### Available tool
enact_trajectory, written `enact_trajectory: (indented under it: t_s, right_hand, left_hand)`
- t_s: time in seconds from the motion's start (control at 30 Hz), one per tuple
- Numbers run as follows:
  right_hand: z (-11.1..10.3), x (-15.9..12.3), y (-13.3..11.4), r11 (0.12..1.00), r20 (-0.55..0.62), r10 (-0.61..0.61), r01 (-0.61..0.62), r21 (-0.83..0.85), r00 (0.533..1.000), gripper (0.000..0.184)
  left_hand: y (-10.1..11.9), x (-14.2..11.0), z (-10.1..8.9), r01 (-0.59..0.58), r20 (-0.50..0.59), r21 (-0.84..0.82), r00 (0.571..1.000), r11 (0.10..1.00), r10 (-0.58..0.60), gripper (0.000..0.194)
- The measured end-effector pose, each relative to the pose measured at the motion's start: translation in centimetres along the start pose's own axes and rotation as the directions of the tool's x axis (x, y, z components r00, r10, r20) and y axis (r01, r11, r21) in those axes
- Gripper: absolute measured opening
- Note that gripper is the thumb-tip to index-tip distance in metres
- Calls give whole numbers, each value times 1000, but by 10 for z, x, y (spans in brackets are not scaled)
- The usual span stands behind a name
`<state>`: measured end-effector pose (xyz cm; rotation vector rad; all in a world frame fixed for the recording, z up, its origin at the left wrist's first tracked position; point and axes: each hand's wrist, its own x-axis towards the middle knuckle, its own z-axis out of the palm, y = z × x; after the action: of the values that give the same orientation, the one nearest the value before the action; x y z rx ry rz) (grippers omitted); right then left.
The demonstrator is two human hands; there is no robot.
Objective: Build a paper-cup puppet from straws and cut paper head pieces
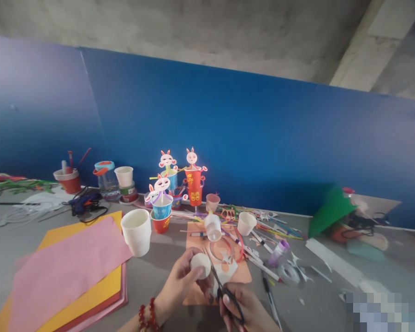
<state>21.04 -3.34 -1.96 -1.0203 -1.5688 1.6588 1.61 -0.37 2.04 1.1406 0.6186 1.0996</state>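
Pinched in my left hand [185,276] is a round white paper disc [201,266], held up over the table. Black-handled scissors [224,291] are in my right hand [245,306], their blades pointing up beside the disc's right edge. Whether the blades touch the disc I cannot tell. Below both hands lies an orange paper sheet [242,272] with white paper scraps [228,272] on it. A white paper cup [213,228] lies tipped at the sheet's far end, and another white cup [246,224] stands to its right.
Stacked white cups [136,233] stand left of my hands, beside coloured paper sheets [72,272]. Rabbit-faced cup figures [162,203] stand at the back before a blue partition [207,120]. Markers [263,265], a tape roll [288,275] and a pen [270,297] lie to the right. A glue gun [85,204] lies back left.
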Motion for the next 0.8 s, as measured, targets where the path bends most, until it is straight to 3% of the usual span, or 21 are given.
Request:
enact_trajectory:
  t_s: [0.8]
  right_hand:
    - [0, -2, -1, 999, -21, -20, 19, -30, 1000, 64]
  left_hand:
    - [2, -2, 0, -16, 33, -10, 999, 1000, 16, 23]
